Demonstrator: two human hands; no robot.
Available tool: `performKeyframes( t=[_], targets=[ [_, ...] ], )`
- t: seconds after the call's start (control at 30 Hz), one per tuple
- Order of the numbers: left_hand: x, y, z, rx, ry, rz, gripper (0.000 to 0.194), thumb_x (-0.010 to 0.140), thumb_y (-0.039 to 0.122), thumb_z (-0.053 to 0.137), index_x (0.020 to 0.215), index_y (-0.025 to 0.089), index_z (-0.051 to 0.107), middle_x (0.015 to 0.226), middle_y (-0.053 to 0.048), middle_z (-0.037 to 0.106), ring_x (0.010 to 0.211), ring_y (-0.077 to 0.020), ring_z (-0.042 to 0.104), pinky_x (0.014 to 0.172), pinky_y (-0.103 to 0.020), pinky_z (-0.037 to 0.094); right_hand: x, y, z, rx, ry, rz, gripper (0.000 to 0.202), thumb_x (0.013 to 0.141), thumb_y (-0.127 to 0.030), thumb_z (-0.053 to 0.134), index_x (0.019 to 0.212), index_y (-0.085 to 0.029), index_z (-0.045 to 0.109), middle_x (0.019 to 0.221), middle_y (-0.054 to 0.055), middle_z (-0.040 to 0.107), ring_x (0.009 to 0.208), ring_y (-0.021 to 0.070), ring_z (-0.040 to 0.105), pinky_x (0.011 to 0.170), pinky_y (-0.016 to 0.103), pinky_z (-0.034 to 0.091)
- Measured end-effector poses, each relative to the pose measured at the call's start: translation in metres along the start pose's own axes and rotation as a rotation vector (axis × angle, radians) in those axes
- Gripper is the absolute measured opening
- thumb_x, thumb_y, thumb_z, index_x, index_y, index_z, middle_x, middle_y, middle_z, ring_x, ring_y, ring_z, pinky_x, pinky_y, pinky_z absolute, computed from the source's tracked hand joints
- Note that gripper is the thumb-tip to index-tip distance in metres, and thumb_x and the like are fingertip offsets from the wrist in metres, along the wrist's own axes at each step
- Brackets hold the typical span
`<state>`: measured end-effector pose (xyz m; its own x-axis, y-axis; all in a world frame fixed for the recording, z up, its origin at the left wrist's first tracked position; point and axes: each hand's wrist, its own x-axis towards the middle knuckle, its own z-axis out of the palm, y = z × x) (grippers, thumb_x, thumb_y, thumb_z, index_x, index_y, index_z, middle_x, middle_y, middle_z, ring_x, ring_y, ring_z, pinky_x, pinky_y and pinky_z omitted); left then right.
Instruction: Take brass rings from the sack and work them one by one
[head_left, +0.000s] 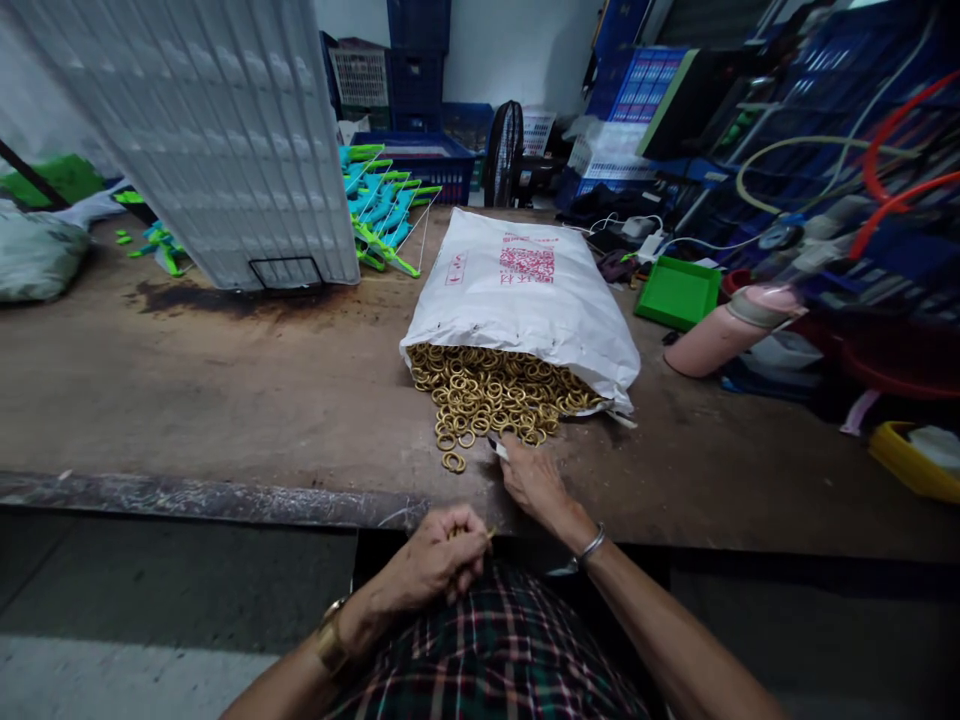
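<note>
Many gold-coloured rings [491,395] spill from the open mouth of a white woven sack [487,310] with red print, which lies on its side on the table. My left hand [442,555] is closed in front of the table edge, with gold rings partly showing between its fingers. At the near edge of the pile, my right hand [534,482] reaches in with its fingers together. A small black and white piece [497,446] shows at its fingertips, too small to name. A couple of loose rings [453,462] lie just left of it.
A tall ribbed translucent panel [247,150] stands on the table at left, with turquoise and green plastic parts [390,205] behind it. To the right are a green tray [679,293], a pink cylinder [731,330] and a yellow tray [911,465]. A black fan [504,155] stands behind.
</note>
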<state>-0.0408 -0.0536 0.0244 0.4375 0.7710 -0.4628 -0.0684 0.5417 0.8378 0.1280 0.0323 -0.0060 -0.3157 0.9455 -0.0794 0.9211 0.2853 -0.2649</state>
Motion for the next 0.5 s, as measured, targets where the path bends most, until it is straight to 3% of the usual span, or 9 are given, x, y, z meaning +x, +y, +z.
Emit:
performKeyframes(
  t=[0.17, 0.27, 0.37, 0.5],
  targets=[
    [-0.024, -0.034, -0.028, -0.052, 0.099, -0.212, 0.03, 0.069, 0.044, 0.061, 0.064, 0.017, 0.049, 0.043, 0.008, 0.043, 0.032, -0.0026, 0.028, 0.033, -0.016, 0.014, 0.005, -0.016, 0.002, 0.148, 0.12, -0.125, 0.013, 0.083, -0.017, 0.041, 0.087, -0.018, 0.053, 0.078, 0.005, 0.062, 0.068, 0.0148, 0.054, 0.06, 0.024, 0.029],
    [-0.03, -0.044, -0.037, -0.145, 0.163, -0.299, 0.029, 0.063, 0.041, 0.066, 0.062, 0.017, 0.05, 0.048, 0.006, 0.05, 0.033, -0.0027, 0.033, 0.032, -0.016, 0.013, 0.007, -0.039, 0.004, 0.165, 0.125, -0.132, 0.012, 0.085, -0.026, 0.045, 0.09, -0.019, 0.052, 0.087, 0.005, 0.063, 0.075, 0.0155, 0.056, 0.062, 0.024, 0.03],
    [-0.025, -0.046, -0.036, -0.164, 0.189, -0.335, 0.026, 0.061, 0.038, 0.067, 0.065, 0.015, 0.055, 0.058, 0.002, 0.058, 0.036, -0.0037, 0.04, 0.032, -0.015, 0.016, 0.01, -0.054, 0.006, 0.1, 0.075, -0.088, 0.013, 0.084, -0.03, 0.047, 0.092, -0.02, 0.052, 0.091, 0.006, 0.064, 0.075, 0.0164, 0.057, 0.061, 0.025, 0.03],
    [-0.001, -0.056, -0.029, -0.194, 0.146, -0.376, 0.024, 0.059, 0.034, 0.069, 0.058, 0.013, 0.057, 0.05, 0.001, 0.055, 0.034, -0.0043, 0.04, 0.031, -0.015, 0.018, 0.013, -0.05, 0.007, 0.093, 0.098, -0.087, 0.013, 0.084, -0.027, 0.047, 0.093, -0.02, 0.053, 0.093, 0.006, 0.063, 0.079, 0.0169, 0.056, 0.063, 0.025, 0.03]
  ],
)
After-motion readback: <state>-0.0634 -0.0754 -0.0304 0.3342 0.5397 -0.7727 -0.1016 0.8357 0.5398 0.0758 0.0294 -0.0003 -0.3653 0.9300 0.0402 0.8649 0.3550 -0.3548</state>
